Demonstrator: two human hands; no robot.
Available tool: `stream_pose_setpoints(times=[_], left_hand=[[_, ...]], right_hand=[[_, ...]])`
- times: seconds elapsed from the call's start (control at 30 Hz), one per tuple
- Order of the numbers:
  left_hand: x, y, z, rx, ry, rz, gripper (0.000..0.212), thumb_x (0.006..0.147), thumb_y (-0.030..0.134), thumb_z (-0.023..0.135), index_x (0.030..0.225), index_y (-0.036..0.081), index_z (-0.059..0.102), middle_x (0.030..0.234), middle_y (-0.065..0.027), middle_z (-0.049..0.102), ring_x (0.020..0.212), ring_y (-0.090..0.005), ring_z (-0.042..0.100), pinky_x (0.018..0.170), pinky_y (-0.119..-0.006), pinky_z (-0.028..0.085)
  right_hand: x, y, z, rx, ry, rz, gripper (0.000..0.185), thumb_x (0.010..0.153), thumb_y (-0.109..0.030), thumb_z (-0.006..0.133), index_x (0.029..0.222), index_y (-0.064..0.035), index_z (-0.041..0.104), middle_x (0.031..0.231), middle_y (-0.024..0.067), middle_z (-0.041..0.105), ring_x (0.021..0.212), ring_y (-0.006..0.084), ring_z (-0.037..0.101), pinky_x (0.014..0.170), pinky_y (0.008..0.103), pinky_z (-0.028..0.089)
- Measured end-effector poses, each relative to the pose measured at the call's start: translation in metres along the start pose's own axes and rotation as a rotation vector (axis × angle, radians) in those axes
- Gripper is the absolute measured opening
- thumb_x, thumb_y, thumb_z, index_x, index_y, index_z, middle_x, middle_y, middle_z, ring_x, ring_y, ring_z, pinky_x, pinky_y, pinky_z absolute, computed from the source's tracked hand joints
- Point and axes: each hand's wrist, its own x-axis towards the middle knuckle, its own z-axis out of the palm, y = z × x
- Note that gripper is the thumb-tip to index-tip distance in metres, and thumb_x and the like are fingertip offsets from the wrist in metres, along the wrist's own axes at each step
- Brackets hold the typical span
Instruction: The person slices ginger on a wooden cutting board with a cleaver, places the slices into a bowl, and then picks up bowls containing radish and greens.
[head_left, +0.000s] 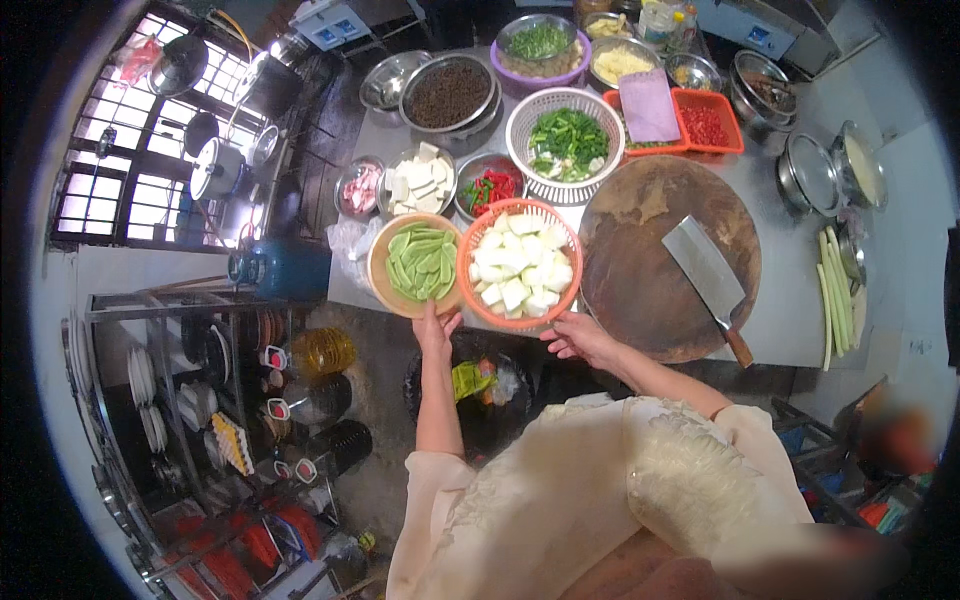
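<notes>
My left hand (435, 328) grips the near rim of a tan bowl (376, 281) of flat green bean pods (421, 261) at the table's front edge. Against its right side stands an orange plastic basket (519, 322) of pale, peeled vegetable chunks (523, 266). My right hand (576, 337) is at that basket's near right rim, palm up with fingers spread; whether it touches the rim I cannot tell. To the right lies a round wooden chopping board (637, 277) with a cleaver (705, 270) on it, its handle over the near edge.
Behind are a white colander (517, 142) of chopped greens, steel bowls of white slices (420, 180), red peppers (495, 191) and dark mince (450, 91), and orange trays (731, 120). Green stalks (836, 300) lie far right. Below the table's edge is a bin (487, 405); a shelf rack (165, 300) stands left.
</notes>
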Motion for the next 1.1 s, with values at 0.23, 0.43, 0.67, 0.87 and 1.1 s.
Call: stream_pose_setpoints(times=[0.23,0.43,0.67,0.87,1.1], left_hand=[[0.007,-0.017,-0.006,0.020,-0.059,0.053,0.045,0.096,0.033,0.044,0.126,-0.001,0.038,0.113,-0.0156,0.057,0.095,-0.0309,0.062,0.069,-0.035,0.055],[-0.002,-0.019,0.006,0.026,-0.068,0.025,0.044,0.096,0.033,0.044,0.127,0.002,0.038,0.114,-0.0166,0.056,0.093,-0.0292,0.062,0.068,-0.034,0.055],[0.010,-0.023,-0.015,-0.144,-0.085,0.056,0.045,0.095,0.038,0.045,0.126,0.006,0.042,0.114,-0.0145,0.056,0.094,-0.0265,0.061,0.071,-0.037,0.054],[0.012,-0.013,-0.014,-0.292,0.019,0.090,0.051,0.093,0.046,0.045,0.131,0.013,0.034,0.123,-0.0095,0.050,0.100,-0.0258,0.058,0.075,-0.040,0.050],[0.036,0.014,-0.037,-0.194,0.294,0.238,0.070,0.094,0.048,0.041,0.145,0.015,0.007,0.138,-0.0111,0.036,0.113,-0.0298,0.048,0.084,-0.042,0.046]], right_hand=[[-0.031,0.003,-0.006,-0.068,-0.030,-0.008,0.045,0.093,-0.016,0.044,0.135,-0.0012,0.036,0.103,0.0099,0.063,0.070,0.0099,0.059,0.061,0.0229,0.051],[-0.051,0.006,-0.022,-0.061,-0.042,-0.045,0.043,0.094,-0.015,0.042,0.134,-0.0010,0.037,0.104,0.0104,0.062,0.073,0.0099,0.058,0.062,0.0217,0.050],[-0.074,0.012,-0.039,-0.058,-0.002,-0.037,0.041,0.094,-0.014,0.042,0.133,-0.0002,0.038,0.104,0.0122,0.062,0.073,0.0110,0.058,0.061,0.0219,0.050],[-0.077,0.016,-0.050,-0.005,0.032,-0.084,0.040,0.093,-0.014,0.045,0.130,0.0007,0.041,0.102,0.0136,0.063,0.072,0.0130,0.061,0.059,0.0228,0.051],[-0.077,0.027,-0.056,-0.011,0.080,-0.051,0.040,0.093,-0.014,0.044,0.131,0.0006,0.041,0.102,0.0137,0.063,0.070,0.0141,0.061,0.058,0.0240,0.051]])
